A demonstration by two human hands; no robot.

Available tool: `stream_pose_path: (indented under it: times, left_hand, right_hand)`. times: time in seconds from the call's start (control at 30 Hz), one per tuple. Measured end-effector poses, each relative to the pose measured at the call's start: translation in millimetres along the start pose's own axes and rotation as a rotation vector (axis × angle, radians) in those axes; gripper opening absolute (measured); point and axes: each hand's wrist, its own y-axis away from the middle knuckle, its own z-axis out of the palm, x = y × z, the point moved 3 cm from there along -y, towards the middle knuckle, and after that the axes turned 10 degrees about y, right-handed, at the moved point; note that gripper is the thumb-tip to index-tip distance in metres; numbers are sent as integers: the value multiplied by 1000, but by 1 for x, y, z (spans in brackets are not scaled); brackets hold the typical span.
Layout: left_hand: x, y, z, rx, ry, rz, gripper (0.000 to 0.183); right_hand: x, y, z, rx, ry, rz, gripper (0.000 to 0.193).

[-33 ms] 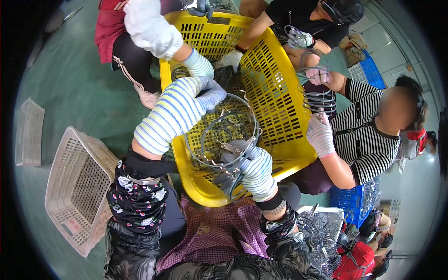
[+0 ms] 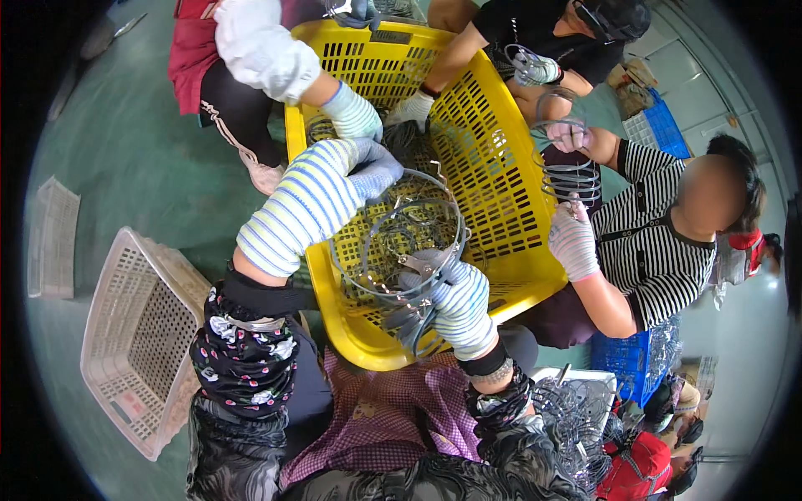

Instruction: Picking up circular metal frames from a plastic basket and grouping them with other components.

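Note:
My left hand (image 2: 355,171), in a blue-and-yellow striped knit glove, is closed at the upper left of a coil of thin grey cable (image 2: 368,225). Its thumb and fingers pinch together at the loop's edge. My right hand (image 2: 455,296), gloved in white and blue stripes, grips the coil's lower right side. Small metal end pieces show near its fingers, and dark loose strands hang below them. The coil is held over a yellow slotted basket (image 2: 522,267). More tangled cables lie inside, partly hidden by the coil and my hands.
Co-workers' gloved hands reach into the basket's far end. On the right, a person in stripes holds another grey coil (image 2: 572,179). A white crate (image 2: 142,326) lies tilted on the green floor to my left. Cables fill a white bin (image 2: 576,401) by my right elbow.

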Motion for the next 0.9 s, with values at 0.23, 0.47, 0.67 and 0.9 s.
stream_pose_path:
  times: [0.23, 0.47, 0.67, 0.9]
  left_hand:
    - [-11, 4, -2, -99, -330, 67, 24]
    - [-19, 0, -1, -194, -273, -137, 22]
    - [-22, 0, 5, -326, 229, -328, 22]
    - [-1, 8, 4, -311, 434, -400, 28]
  right_hand:
    - [1, -4, -18, -8, 264, 16, 18]
    - [1, -3, -28, 35, 407, -156, 21]
    - [11, 3, -32, 85, 518, -171, 26]
    - [6, 9, -31, 142, -249, 281, 24]
